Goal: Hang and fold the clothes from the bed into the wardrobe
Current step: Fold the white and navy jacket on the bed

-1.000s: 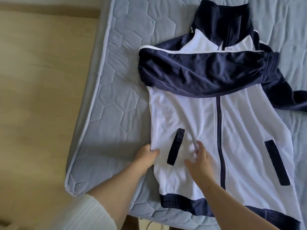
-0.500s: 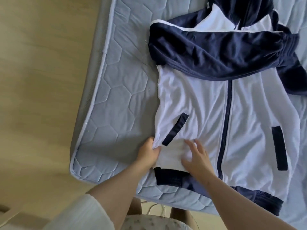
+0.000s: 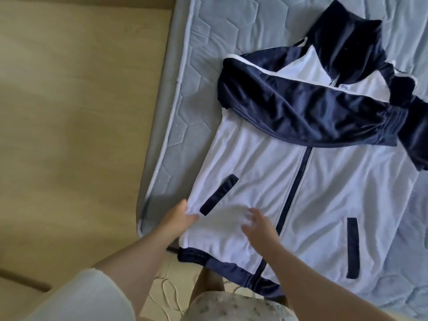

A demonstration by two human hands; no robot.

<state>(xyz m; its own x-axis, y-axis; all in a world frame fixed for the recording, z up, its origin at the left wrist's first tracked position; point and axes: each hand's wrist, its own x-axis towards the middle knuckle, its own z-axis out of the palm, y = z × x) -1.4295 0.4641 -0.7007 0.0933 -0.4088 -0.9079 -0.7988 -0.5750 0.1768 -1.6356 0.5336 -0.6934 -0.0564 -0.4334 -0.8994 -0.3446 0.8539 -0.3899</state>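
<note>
A white and navy zip-up jacket (image 3: 324,181) lies face up on the blue quilted mattress (image 3: 196,100). One navy sleeve (image 3: 312,117) is folded across its chest. The navy hem hangs over the mattress's near edge. My left hand (image 3: 178,216) pinches the jacket's left side edge beside a dark pocket strip (image 3: 218,194). My right hand (image 3: 259,224) hovers flat over the white front, fingers spread, left of the zip.
The mattress corner (image 3: 143,228) sits at lower left, with wooden floor (image 3: 69,135) to its left. A white cable (image 3: 169,295) lies on the floor near my legs. The jacket's second sleeve (image 3: 416,140) trails off to the right.
The jacket's lower body has been pulled nearer to me, so its hem now overhangs the mattress edge. My left hand keeps its pinch on the side edge; my right hand has lifted off the fabric.
</note>
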